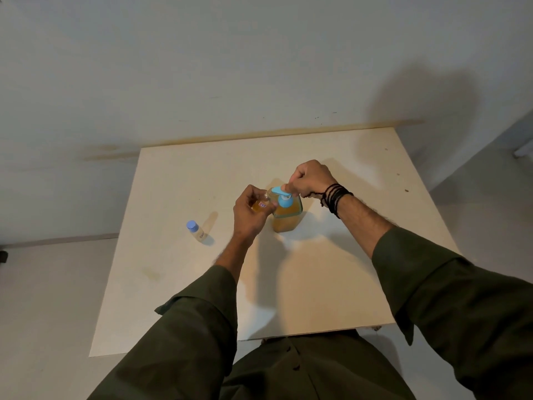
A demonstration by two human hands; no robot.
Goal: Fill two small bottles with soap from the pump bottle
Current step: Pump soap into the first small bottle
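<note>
Head view: on the table we log the pump bottle of amber soap, mid-table, our right hand fisted, thumb on its blue pump head. Our left hand grips an uncapped small bottle at the spout; a capped small bottle stands apart, leftward.

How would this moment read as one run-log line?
left hand holds small clear bottle at blue spout | right hand presses amber pump bottle | blue-capped small bottle waits
</note>
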